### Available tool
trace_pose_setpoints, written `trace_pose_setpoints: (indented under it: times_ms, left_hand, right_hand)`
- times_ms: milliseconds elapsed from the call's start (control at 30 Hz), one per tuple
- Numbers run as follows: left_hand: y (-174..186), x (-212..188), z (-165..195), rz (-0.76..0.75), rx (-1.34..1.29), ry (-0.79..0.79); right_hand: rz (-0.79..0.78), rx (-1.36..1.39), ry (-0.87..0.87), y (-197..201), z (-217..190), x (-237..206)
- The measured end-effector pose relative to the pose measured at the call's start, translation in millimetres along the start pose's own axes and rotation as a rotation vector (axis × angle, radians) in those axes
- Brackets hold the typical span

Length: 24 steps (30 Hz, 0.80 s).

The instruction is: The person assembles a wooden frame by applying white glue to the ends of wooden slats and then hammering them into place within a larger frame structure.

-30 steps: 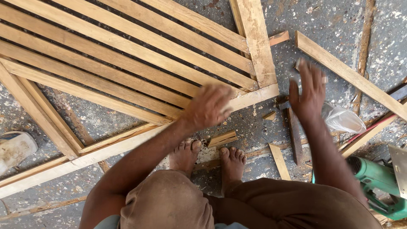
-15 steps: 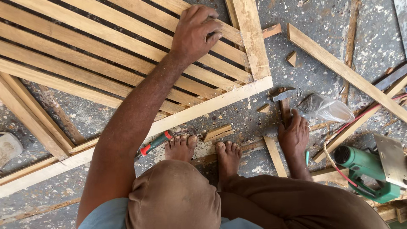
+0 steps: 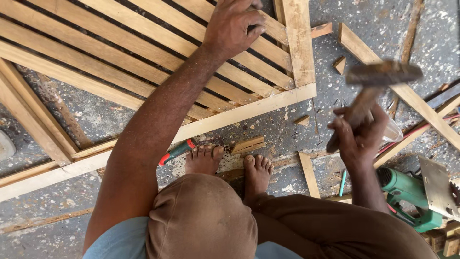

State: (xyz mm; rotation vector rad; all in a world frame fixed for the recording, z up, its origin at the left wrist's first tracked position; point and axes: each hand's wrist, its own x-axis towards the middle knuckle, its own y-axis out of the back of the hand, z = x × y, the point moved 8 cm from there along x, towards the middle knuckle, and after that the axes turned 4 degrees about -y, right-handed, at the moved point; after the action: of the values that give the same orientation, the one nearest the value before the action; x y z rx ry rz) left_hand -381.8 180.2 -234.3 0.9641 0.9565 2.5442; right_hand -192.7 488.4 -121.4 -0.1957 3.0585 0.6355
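A slatted wooden frame (image 3: pixel 120 52) lies flat on the speckled concrete floor. My left hand (image 3: pixel 231 26) presses down on its slats near the upright end board (image 3: pixel 298 41), fingers curled over a slat. My right hand (image 3: pixel 357 136) is closed around the wooden handle of a hammer (image 3: pixel 371 84), whose dark head is raised and blurred above the floor to the right of the frame. My bare feet (image 3: pixel 230 165) stand just below the frame's bottom rail (image 3: pixel 230 115).
A red-and-green handled tool (image 3: pixel 176 152) lies by my left foot. Loose wood offcuts (image 3: pixel 248 144) and strips (image 3: pixel 309 175) are scattered around. A long batten (image 3: pixel 397 88) runs diagonally at right. A green power saw (image 3: pixel 412 194) sits at lower right.
My right hand has come up from the floor holding a hammer, now raised. My left hand has shifted further up the slats toward the end board.
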Motion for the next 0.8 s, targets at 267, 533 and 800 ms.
trace_pose_setpoints:
  times_ms: [267, 533, 800]
  left_hand:
    - [5.0, 4.0, 5.7, -0.011, 0.021, 0.014]
    - [4.0, 9.4, 5.4, -0.084, -0.025, 0.088]
    - [-2.6, 3.5, -1.1, -0.100, -0.016, 0.122]
  right_hand:
    - [0.048, -0.581, 0.260, -33.6, 19.8, 62.5]
    - [0.049, -0.891, 0.363, -52.9, 29.0, 74.7]
    - [0.201, -0.619, 0.491, -37.7, 11.6, 69.0]
